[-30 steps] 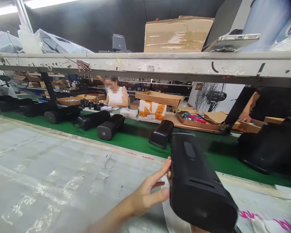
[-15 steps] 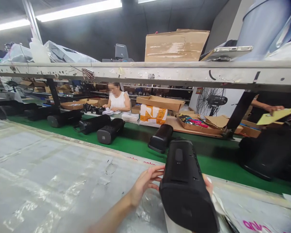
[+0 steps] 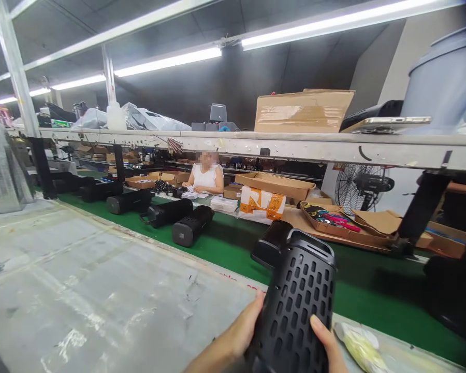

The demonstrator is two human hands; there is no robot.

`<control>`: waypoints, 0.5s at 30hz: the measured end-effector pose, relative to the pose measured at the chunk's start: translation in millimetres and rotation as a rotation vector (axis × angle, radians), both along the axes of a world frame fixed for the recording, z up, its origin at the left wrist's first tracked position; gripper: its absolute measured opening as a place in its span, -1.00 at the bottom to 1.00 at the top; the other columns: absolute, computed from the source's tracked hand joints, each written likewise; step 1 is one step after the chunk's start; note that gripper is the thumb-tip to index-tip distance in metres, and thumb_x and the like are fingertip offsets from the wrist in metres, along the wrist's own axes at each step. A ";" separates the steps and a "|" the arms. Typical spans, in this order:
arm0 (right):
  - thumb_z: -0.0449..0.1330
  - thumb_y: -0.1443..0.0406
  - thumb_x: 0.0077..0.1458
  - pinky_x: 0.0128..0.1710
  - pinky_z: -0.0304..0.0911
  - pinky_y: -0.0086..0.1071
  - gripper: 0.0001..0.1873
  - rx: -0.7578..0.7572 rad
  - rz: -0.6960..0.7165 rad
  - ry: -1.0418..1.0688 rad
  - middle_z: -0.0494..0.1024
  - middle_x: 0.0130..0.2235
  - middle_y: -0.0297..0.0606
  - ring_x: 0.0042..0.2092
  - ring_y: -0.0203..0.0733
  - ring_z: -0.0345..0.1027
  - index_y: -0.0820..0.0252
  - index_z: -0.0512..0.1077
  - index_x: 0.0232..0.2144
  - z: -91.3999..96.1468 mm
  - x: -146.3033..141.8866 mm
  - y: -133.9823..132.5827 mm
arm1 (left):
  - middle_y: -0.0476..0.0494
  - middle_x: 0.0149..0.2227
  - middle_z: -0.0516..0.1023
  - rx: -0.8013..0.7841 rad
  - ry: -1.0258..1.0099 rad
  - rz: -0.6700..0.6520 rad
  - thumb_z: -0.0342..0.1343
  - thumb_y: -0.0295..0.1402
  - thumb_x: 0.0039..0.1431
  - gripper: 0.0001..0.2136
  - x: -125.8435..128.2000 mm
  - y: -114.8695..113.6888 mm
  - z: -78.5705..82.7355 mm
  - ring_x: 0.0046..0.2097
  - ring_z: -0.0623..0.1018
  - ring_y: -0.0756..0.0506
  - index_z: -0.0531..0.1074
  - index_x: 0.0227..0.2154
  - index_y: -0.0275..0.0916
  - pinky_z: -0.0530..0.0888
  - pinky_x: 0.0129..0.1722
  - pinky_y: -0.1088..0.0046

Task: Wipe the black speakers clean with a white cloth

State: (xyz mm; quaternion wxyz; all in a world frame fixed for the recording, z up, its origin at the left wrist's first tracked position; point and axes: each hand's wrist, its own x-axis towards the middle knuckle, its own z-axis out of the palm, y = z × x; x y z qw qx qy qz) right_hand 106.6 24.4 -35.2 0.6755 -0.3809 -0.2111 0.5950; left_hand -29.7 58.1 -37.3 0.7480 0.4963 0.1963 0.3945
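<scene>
A black portable speaker (image 3: 301, 305) stands tilted between my two hands above the near table, its slotted grille facing me and a handle-like loop at its top end. My left hand (image 3: 243, 329) presses against its left side, the fingertips partly hidden behind it. My right hand (image 3: 328, 342) grips the lower right, with the thumb lying over the grille and the other fingers out of sight. Just behind it, another black speaker (image 3: 271, 243) lies on the green conveyor belt (image 3: 225, 254).
Several more black speakers (image 3: 193, 226) lie along the belt to the left. A yellowish plastic-wrapped item (image 3: 361, 347) rests at the right table edge. A shelf beam (image 3: 295, 150) crosses above the belt. Beyond sit a person (image 3: 205, 178), cartons and a fan (image 3: 359, 186).
The speaker has been turned, so its slotted grille now faces me instead of the smooth side. My left hand has closed in on its side. The view has tilted up and shifted left.
</scene>
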 end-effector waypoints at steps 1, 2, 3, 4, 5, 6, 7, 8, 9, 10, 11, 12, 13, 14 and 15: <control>0.43 -0.01 -0.27 -0.06 0.42 -0.16 0.14 -0.002 0.003 0.014 0.53 -0.02 -0.20 -0.01 0.10 0.43 0.10 0.05 0.30 -1.3 0.2 1.0 | -0.25 0.13 0.44 -0.007 0.027 0.060 0.01 0.19 0.16 -0.35 0.5 1.4 -0.9 0.26 0.29 -0.31 0.47 0.02 -0.31 0.01 0.35 0.13; 0.44 -0.02 -0.29 -0.03 0.41 -0.17 0.15 0.000 0.000 0.007 0.53 0.00 -0.20 0.03 0.10 0.41 0.09 0.07 0.29 -3.5 0.6 2.5 | -0.23 0.14 0.43 -0.010 0.059 0.134 0.04 0.17 0.15 -0.36 0.9 3.0 -2.2 0.28 0.25 -0.29 0.47 0.01 -0.31 0.01 0.35 0.15; 0.45 -0.04 -0.31 -0.01 0.40 -0.18 0.15 0.007 -0.008 -0.023 0.51 0.02 -0.21 0.07 0.10 0.37 0.07 0.09 0.28 -6.4 1.3 4.6 | -0.21 0.15 0.42 -0.008 0.089 0.210 0.07 0.14 0.14 -0.39 1.3 4.6 -3.9 0.30 0.22 -0.28 0.48 0.00 -0.31 0.01 0.35 0.17; 0.45 -0.05 -0.33 0.00 0.39 -0.20 0.14 0.013 -0.022 -0.067 0.49 0.05 -0.22 0.11 0.10 0.33 0.05 0.11 0.27 -9.8 2.3 7.2 | -0.20 0.14 0.43 -0.005 0.113 0.272 0.08 0.12 0.13 -0.41 1.6 6.2 -5.6 0.31 0.19 -0.27 0.48 -0.01 -0.30 0.01 0.35 0.19; 0.45 -0.07 -0.33 0.01 0.39 -0.22 0.12 0.016 -0.037 -0.114 0.46 0.08 -0.23 0.15 0.10 0.29 0.04 0.13 0.26 -13.4 3.5 10.2 | -0.19 0.13 0.44 -0.001 0.130 0.316 0.06 0.11 0.14 -0.42 1.9 7.5 -7.4 0.31 0.19 -0.26 0.49 -0.03 -0.30 0.02 0.34 0.19; 0.45 -0.07 -0.32 0.01 0.39 -0.23 0.11 0.020 -0.049 -0.153 0.44 0.11 -0.22 0.17 0.11 0.26 0.04 0.13 0.25 -16.7 4.7 13.2 | -0.19 0.11 0.46 0.008 0.155 0.336 0.04 0.11 0.15 -0.43 2.2 8.7 -9.0 0.30 0.21 -0.27 0.50 -0.05 -0.30 0.04 0.33 0.19; 0.44 -0.07 -0.31 0.00 0.40 -0.22 0.12 0.022 -0.057 -0.180 0.43 0.11 -0.20 0.16 0.12 0.26 0.06 0.13 0.26 -19.5 5.9 15.9 | -0.20 0.07 0.49 0.016 0.185 0.345 0.01 0.11 0.16 -0.44 2.4 9.6 -10.7 0.27 0.26 -0.27 0.52 -0.07 -0.31 0.08 0.32 0.19; 0.44 -0.07 -0.30 -0.02 0.41 -0.20 0.13 0.021 -0.061 -0.190 0.45 0.09 -0.17 0.14 0.13 0.29 0.08 0.11 0.27 -21.8 6.9 18.2 | -0.21 0.02 0.52 0.017 0.211 0.351 0.00 0.13 0.16 -0.43 2.7 10.5 -12.5 0.22 0.33 -0.28 0.53 -0.11 -0.31 0.13 0.29 0.18; 0.42 -0.06 -0.29 -0.04 0.42 -0.17 0.13 0.016 -0.063 -0.186 0.47 0.06 -0.15 0.10 0.15 0.33 0.11 0.09 0.28 -23.5 7.6 19.9 | -0.23 -0.02 0.55 0.012 0.225 0.352 0.00 0.16 0.14 -0.41 3.1 11.5 -14.5 0.16 0.39 -0.29 0.54 -0.14 -0.32 0.19 0.26 0.18; 0.41 -0.06 -0.27 -0.05 0.44 -0.14 0.11 0.011 -0.065 -0.176 0.50 0.02 -0.14 0.06 0.16 0.37 0.13 0.10 0.28 -25.0 7.9 20.9 | -0.24 -0.07 0.57 -0.002 0.227 0.349 0.01 0.19 0.11 -0.38 3.6 12.7 -16.9 0.11 0.44 -0.29 0.55 -0.17 -0.33 0.24 0.23 0.19; 0.39 -0.06 -0.25 -0.07 0.44 -0.12 0.06 0.009 -0.069 -0.169 0.53 -0.02 -0.15 0.03 0.15 0.40 0.14 0.14 0.25 -26.4 7.9 21.4 | -0.24 -0.10 0.58 -0.024 0.214 0.342 0.04 0.23 0.07 -0.36 4.3 14.2 -19.7 0.07 0.47 -0.29 0.55 -0.20 -0.34 0.27 0.21 0.19; 0.38 -0.06 -0.22 -0.07 0.45 -0.12 -0.02 0.009 -0.079 -0.166 0.55 -0.05 -0.16 0.01 0.14 0.42 0.14 0.21 0.21 -28.1 7.8 21.4 | -0.26 -0.13 0.59 -0.048 0.189 0.329 0.07 0.25 0.03 -0.33 5.2 15.9 -22.6 0.05 0.48 -0.30 0.56 -0.21 -0.34 0.30 0.19 0.18; 0.36 -0.06 -0.20 -0.06 0.45 -0.13 -0.12 0.013 -0.093 -0.167 0.56 -0.07 -0.17 0.02 0.13 0.42 0.15 0.30 0.15 -30.3 7.6 21.1 | -0.27 -0.15 0.59 -0.070 0.161 0.312 0.10 0.27 -0.02 -0.32 6.2 17.7 -25.4 0.04 0.49 -0.32 0.56 -0.22 -0.35 0.31 0.18 0.15; 0.34 -0.06 -0.16 -0.05 0.44 -0.14 -0.22 0.021 -0.110 -0.171 0.56 -0.08 -0.17 0.03 0.12 0.41 0.16 0.37 0.08 -33.2 7.8 20.8 | -0.29 -0.16 0.59 -0.083 0.140 0.288 0.12 0.28 -0.05 -0.30 7.1 19.4 -27.7 0.03 0.50 -0.34 0.56 -0.23 -0.36 0.31 0.17 0.11; 0.32 -0.05 -0.13 -0.03 0.44 -0.15 -0.31 0.034 -0.128 -0.177 0.57 -0.09 -0.16 0.05 0.11 0.40 0.18 0.42 0.00 -36.5 8.6 20.5 | -0.31 -0.17 0.60 -0.087 0.126 0.270 0.14 0.28 -0.07 -0.29 7.8 20.6 -29.1 0.03 0.50 -0.36 0.56 -0.23 -0.37 0.31 0.17 0.06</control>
